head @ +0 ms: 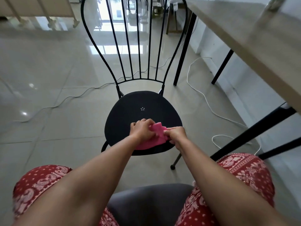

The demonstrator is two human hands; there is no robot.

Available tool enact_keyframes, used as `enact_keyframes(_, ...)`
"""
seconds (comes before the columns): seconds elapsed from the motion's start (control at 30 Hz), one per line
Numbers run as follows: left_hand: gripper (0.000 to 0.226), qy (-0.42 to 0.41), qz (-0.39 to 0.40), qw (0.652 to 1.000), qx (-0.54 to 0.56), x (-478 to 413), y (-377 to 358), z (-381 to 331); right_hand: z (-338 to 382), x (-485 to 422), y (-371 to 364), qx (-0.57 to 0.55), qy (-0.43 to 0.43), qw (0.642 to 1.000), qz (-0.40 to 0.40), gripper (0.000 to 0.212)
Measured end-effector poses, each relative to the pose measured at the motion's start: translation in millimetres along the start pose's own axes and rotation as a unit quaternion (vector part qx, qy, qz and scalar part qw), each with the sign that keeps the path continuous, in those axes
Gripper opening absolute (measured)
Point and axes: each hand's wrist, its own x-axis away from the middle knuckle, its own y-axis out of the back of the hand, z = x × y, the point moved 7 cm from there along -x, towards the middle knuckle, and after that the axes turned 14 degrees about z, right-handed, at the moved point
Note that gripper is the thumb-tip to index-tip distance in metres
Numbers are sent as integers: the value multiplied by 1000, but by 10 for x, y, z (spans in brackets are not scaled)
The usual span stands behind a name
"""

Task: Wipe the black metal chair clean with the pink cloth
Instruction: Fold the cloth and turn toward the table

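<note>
2 hands, left hand (141, 130) and right hand (176, 134), pinch the pink cloth (157, 135) with curled fingers over the black chair (130, 110) seat.

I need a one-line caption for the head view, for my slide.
Left hand and right hand hold the pink cloth over the seat of the black metal chair.

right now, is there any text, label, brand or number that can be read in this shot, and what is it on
No text here can be read.
White tag in the far background: it may carry print, but it is too small and blurred to read.
Black chair: only a ring of small dots on the seat, no writing.
Pink cloth: no label or print shows.
</note>
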Motion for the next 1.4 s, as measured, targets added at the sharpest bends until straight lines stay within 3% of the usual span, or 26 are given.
enact_keyframes(0.17,10,-28,-1,986,163,37,99,-45,49,100,6,-44,-10,998,47,26)
enact_keyframes(0.4,19,-100,28,959,262,113,267,-175,252,154,-9,-78,71,993,52,17)
enact_keyframes(0.7,16,-95,21,951,294,223,612,-283,636,227,-134,-22,145,982,121,20)
enact_keyframes(0.9,14,-111,-9,935,336,367,1014,-339,777,328,-156,142,168,965,145,46)
enact_keyframes(1.0,17,-104,-26,935,338,446,1279,-343,761,347,-178,248,172,944,134,30)
enact_keyframes(1.13,24,-100,-47,935,336,540,1540,-354,886,408,-166,287,199,931,105,17)
enact_keyframes(1.27,22,-87,-104,936,326,615,1816,-302,1191,588,-70,320,286,902,51,37)
enact_keyframes(1.4,37,-100,-115,921,357,618,2002,-296,1492,735,7,354,336,873,17,36)
